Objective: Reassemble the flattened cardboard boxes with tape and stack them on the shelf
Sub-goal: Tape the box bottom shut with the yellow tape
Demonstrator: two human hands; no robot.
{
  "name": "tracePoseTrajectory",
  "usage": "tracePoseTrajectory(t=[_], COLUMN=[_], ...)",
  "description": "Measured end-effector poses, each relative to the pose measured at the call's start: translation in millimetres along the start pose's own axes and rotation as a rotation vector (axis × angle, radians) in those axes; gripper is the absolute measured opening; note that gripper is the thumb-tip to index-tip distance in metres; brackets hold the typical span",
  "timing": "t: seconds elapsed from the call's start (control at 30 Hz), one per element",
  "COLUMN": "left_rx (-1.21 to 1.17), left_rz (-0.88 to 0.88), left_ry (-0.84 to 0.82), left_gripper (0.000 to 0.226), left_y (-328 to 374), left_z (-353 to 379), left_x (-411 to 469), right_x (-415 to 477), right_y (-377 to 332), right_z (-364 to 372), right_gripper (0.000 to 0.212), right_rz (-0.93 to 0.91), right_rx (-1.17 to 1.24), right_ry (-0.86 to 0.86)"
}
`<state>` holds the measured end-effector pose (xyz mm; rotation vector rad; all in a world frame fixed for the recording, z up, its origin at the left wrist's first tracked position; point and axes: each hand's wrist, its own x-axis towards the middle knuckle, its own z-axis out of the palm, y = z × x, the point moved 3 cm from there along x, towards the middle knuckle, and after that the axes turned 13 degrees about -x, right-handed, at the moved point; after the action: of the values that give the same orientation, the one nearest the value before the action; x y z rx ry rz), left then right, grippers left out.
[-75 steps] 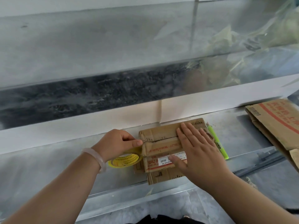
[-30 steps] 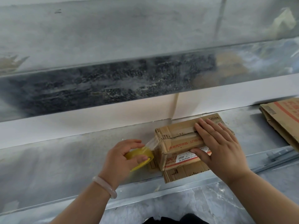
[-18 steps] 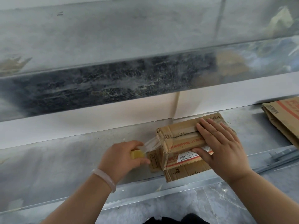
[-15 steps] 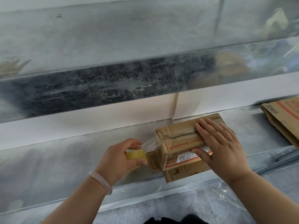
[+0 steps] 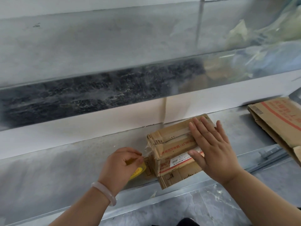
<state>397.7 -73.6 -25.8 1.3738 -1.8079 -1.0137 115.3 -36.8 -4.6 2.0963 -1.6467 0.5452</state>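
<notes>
Head view, looking down: grey marbled floor point(image 5: 203, 207) nearest, then both forearms reaching up to the metal shelf point(image 5: 65, 168). There's a pale bangle point(image 5: 104, 192) on the left wrist. The left hand point(image 5: 121, 165) is curled round the yellow roll point(image 5: 138, 172), fingers closed over its top, thumb and forefinger pinched together just by the box's left end. A crinkled strip of clear tape point(image 5: 148, 148) runs from those fingertips up onto the corner of the box point(image 5: 171, 144).

The box itself sits on the shelf, right of the middle and close to the front edge, top flaps closed with the seam showing. A white label point(image 5: 180, 160) is on its near face, and a cardboard flap point(image 5: 175, 176) juts out beneath it towards the front lip. The right hand point(image 5: 213, 154) lies flat on the box's right half, fingers straight and spread, thumb down over the near edge, holding nothing, just pressing.

Further right, a metal rail point(image 5: 268, 155) lies along the shelf, and a flat box point(image 5: 276, 121) with red print lies well apart. Behind runs the white wall point(image 5: 81, 128), then the upper shelf point(image 5: 97, 46) with crumpled plastic point(image 5: 268, 30) at its far right.
</notes>
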Motion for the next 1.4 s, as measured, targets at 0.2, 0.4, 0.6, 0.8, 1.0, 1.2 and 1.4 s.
tracePoseTrajectory(t=[0.2, 0.4, 0.6, 0.8, 1.0, 1.2, 1.4], left_rx=[0.001, 0.001, -0.024, -0.043, -0.161, -0.164, -0.107], left_rz=[0.014, -0.007, 0.003, -0.018, -0.105, -0.131, -0.060], left_ry=[0.004, 0.023, -0.001, -0.001, 0.064, 0.081, 0.130], left_gripper=[0.034, 0.029, 0.015, 0.018, 0.013, 0.012, 0.018], left_y=[5, 7, 4, 6, 4, 4, 6], left_z=[6, 4, -2, -4, -5, -3, -3], left_x=[2, -2, -5, -7, -9, -9, -8], right_x=[-36, -41, -52, -38, 4, 12, 8], right_y=[72, 88, 91, 38, -58, -108, -123], right_z=[22, 64, 49, -36, -87, -73, -61], right_gripper=[0.041, 0.016, 0.043, 0.043, 0.015, 0.041, 0.053], right_rz=[0.972, 0.742, 1.085, 1.285, 0.525, 0.072, 0.058], right_rx=[0.246, -0.080, 0.172, 0.673, 0.472, 0.271, 0.182], right_ry=[-0.239, -0.672, -0.553, -0.086, -0.389, -0.635, -0.739])
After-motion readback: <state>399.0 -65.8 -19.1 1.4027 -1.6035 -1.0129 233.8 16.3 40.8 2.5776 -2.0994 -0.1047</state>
